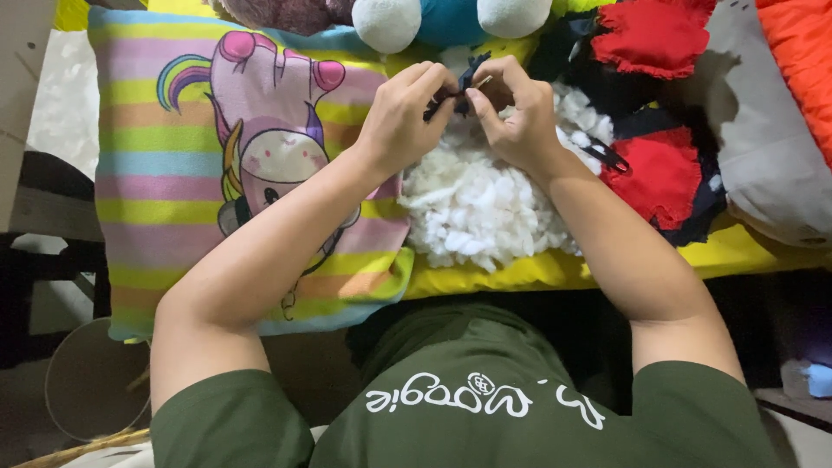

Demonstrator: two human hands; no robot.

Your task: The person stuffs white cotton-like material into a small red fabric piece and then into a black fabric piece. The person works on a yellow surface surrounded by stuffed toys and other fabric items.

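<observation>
My left hand and my right hand meet at the top middle, both pinching a small dark blue scrap of fabric. A thin pale needle-like tip shows at my right fingertips. Under my hands lies a heap of white stuffing on a yellow surface. Red and dark fabric pieces lie just right of my right wrist.
A striped pillow with a cartoon unicorn lies to the left. A plush toy with white and blue parts sits beyond my hands. A grey cushion and orange fabric are at right. A round pale object is at lower left.
</observation>
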